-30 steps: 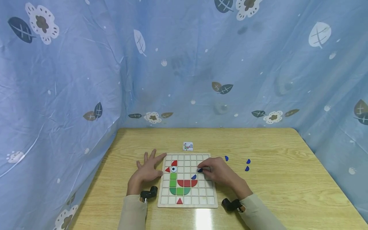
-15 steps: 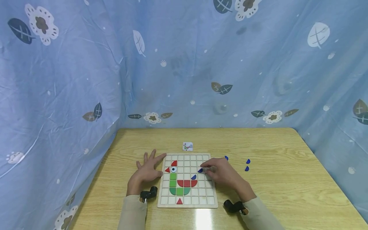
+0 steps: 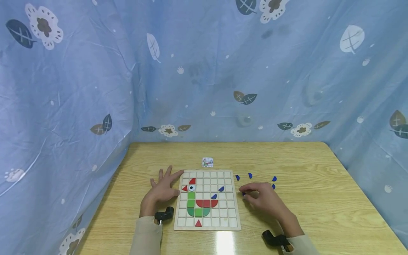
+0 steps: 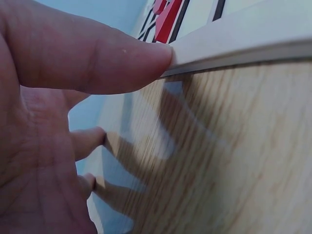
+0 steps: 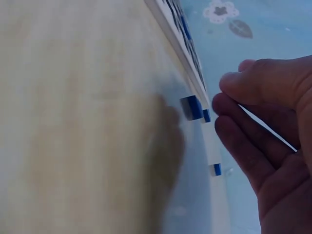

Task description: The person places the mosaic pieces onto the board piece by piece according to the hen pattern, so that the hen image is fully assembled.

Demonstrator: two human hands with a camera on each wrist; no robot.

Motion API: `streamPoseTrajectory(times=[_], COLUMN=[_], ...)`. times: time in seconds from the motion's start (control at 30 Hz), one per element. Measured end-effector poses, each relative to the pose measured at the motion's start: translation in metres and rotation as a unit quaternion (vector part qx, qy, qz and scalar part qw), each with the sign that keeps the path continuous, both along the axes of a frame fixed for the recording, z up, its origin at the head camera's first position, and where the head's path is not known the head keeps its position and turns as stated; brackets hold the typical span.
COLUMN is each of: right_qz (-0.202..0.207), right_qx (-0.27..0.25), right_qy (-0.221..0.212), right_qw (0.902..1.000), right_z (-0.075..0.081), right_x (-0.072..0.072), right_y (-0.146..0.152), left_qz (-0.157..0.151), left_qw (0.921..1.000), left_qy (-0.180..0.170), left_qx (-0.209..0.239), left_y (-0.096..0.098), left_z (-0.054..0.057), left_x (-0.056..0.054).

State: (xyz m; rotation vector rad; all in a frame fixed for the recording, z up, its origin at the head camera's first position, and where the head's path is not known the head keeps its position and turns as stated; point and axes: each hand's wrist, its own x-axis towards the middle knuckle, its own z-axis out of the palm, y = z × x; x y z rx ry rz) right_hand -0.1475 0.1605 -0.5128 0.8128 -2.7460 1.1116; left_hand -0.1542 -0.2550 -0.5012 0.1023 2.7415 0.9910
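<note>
A wooden grid board (image 3: 224, 212) lies on the table, bearing red, green, white and blue flat pieces. Spread fingers of my left hand (image 3: 162, 191) rest at its left side; in the left wrist view the thumb (image 4: 112, 58) touches the board's edge. Right of the board, my right hand (image 3: 266, 198) hovers with bent fingers over a blue half-circle piece (image 3: 244, 194), which they partly hide. The right wrist view shows that hand's fingertips apart from the blue piece (image 5: 191, 107), with nothing between them. Two blue half-circles, one of them upper (image 3: 221, 189), sit in the grid's right half.
More blue half-circles lie right of the board, one near its upper corner (image 3: 237, 177) and another farther right (image 3: 274, 179). A small printed card (image 3: 207, 162) lies behind the board. Blue patterned curtain (image 3: 204, 71) surrounds the table's back and sides.
My right hand has left the upper blue half-circle on the board and moved right to the blue piece on the table. The left hand stays in place.
</note>
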Motion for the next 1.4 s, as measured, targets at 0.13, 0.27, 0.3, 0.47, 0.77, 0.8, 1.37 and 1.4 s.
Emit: streamPoseTrajectory(times=[0.13,0.27,0.3,0.47,0.77,0.8,1.37,1.4], right_qz=[-0.004,-0.017,-0.019,-0.025,0.006,0.006,-0.02,-0.019], right_qx=[0.003,0.001,-0.003,-0.015,0.007,0.011,-0.007,-0.016], right_qy=[-0.016,-0.024,-0.026,-0.02,-0.043,-0.039,-0.014,-0.019], right_qw=[0.9999,0.9996,0.9995,0.9994,0.999,0.9992,0.9997,0.9995], right_z=[-0.004,-0.004,-0.004,0.0,-0.004,-0.004,-0.008,-0.009], right_x=[0.013,0.023,0.024,0.021,0.011,0.012,0.035,0.035], right_y=[0.007,0.014,0.014,0.013,0.007,0.008,0.029,0.027], left_qz=[-0.002,-0.003,-0.003,-0.003,-0.003,-0.004,-0.003,-0.004], left_qw=[1.0,1.0,1.0,0.9999,1.0,0.9999,0.9999,0.9999], left_qy=[0.0,0.0,0.0,0.004,0.002,0.0,0.004,0.003], left_qx=[-0.004,-0.006,-0.006,-0.009,-0.008,-0.009,-0.015,-0.015], left_y=[-0.001,-0.001,-0.001,-0.001,-0.001,-0.001,-0.001,-0.001], left_z=[-0.002,-0.003,-0.003,-0.002,-0.003,-0.004,-0.002,-0.002], left_x=[0.0,0.001,0.001,0.0,-0.002,-0.002,0.0,0.0])
